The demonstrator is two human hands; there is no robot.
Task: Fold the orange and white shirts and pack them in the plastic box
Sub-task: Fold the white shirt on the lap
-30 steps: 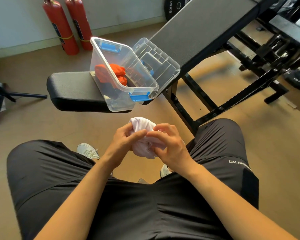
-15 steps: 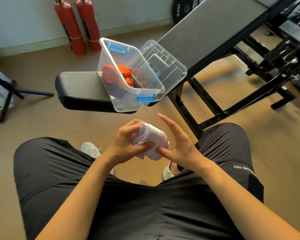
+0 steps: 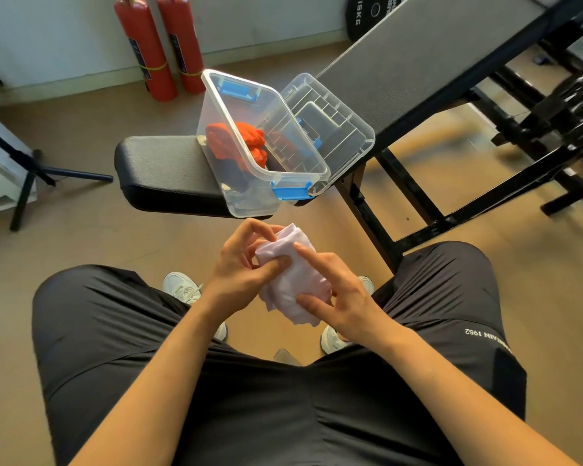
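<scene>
Left hand: we are gripping the white shirt with our left hand, thumb pressing into the cloth from the near side and fingers curling over the far top edge.
Right hand: our right hand is resting against the right side of the same bundle, index finger lying straight across its top and thumb pressing on its lower part; the hand is only partly closing round the cloth.
White shirt: it is sitting bunched into a small, rumpled roll between both hands, held in the air above the gap between our knees, with a loose edge hanging at the bottom.
Orange shirt: the orange shirt is lying crumpled inside the plastic box, towards its far-left part.
Plastic box: it is standing open on the worktop, a padded black bench seat, just beyond our hands, with its near end overhanging the seat edge; blue clips are showing at the near and far ends.
Lid: the clear lid is leaning against the box's right side, tilted, underside facing up.
Surroundings: two red fire extinguishers are standing against the wall beyond the worktop; we are sitting in black shorts, and white shoes are showing on the floor below.
</scene>
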